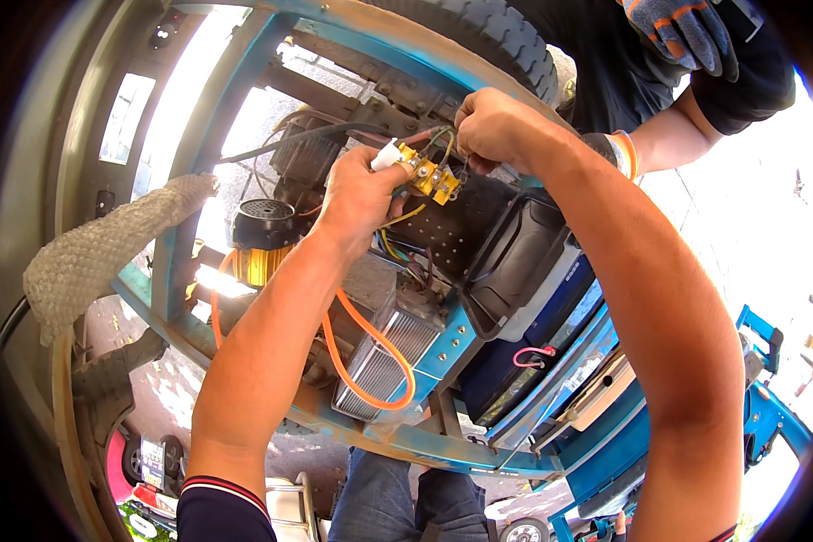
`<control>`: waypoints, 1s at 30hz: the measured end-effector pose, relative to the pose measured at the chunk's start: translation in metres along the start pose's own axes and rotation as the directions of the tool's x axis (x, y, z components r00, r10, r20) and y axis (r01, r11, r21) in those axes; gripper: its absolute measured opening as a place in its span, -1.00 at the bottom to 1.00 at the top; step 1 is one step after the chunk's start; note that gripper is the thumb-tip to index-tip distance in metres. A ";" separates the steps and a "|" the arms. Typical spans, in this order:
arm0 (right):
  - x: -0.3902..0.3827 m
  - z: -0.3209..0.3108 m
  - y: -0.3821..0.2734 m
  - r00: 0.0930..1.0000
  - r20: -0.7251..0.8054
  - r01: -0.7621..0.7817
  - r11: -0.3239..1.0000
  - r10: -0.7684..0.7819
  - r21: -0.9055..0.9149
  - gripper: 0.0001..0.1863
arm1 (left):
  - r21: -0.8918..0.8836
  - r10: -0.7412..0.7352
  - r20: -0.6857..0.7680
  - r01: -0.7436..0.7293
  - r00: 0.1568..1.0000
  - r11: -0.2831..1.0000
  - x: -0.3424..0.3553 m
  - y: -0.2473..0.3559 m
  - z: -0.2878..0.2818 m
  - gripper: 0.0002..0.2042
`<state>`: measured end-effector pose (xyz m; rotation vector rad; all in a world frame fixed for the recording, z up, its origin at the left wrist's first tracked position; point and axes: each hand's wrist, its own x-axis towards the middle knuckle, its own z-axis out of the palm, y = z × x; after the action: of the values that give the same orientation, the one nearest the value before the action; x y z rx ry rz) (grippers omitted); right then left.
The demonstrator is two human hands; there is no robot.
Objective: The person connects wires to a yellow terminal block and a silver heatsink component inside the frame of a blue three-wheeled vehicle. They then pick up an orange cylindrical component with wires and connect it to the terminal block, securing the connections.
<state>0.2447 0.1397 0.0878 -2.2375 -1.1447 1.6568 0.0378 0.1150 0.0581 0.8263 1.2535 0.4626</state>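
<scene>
My left hand (pixel 357 191) grips a yellow terminal block (pixel 432 176) with metal screws along it. A white plastic piece (pixel 387 155) sits at the block's left end, beside my thumb. Thin wires (pixel 444 137), some greenish, run up from the block toward my right hand (pixel 501 131). That hand is closed, its fingers curled just above the block's right end; what they pinch is hidden. Below the block hang more coloured wires (pixel 393 248), in front of a dark perforated panel (pixel 443 226).
A blue metal frame (pixel 406 444) surrounds the work. Inside it are a yellow-and-black cylindrical unit (pixel 264 239), a finned metal box (pixel 375 357) and a looping orange cable (pixel 357 393). A wrapped bar (pixel 108 248) juts in at left. Another person's gloved hand (pixel 682 32) is at upper right, near a tyre (pixel 479 41).
</scene>
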 end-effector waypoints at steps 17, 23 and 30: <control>-0.011 -0.001 -0.002 0.994 0.082 0.074 0.996 -0.079 0.058 -0.66 | 0.005 -0.004 0.068 0.004 0.998 1.000 -0.009 -0.001 -0.007 -0.79; -0.009 -0.003 -0.005 0.982 0.169 0.064 0.993 -0.080 0.099 -0.69 | -0.020 -0.006 0.106 0.008 0.994 1.000 -0.006 -0.004 -0.008 -0.79; 0.004 -0.004 0.001 0.980 0.195 0.017 0.997 -0.032 0.077 -0.78 | -0.043 0.017 0.184 -0.009 0.983 0.999 -0.010 -0.001 -0.010 -0.78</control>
<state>0.2493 0.1428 0.0854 -2.0445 -1.1259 1.9113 0.0255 0.1097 0.0627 0.8231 1.0647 0.4121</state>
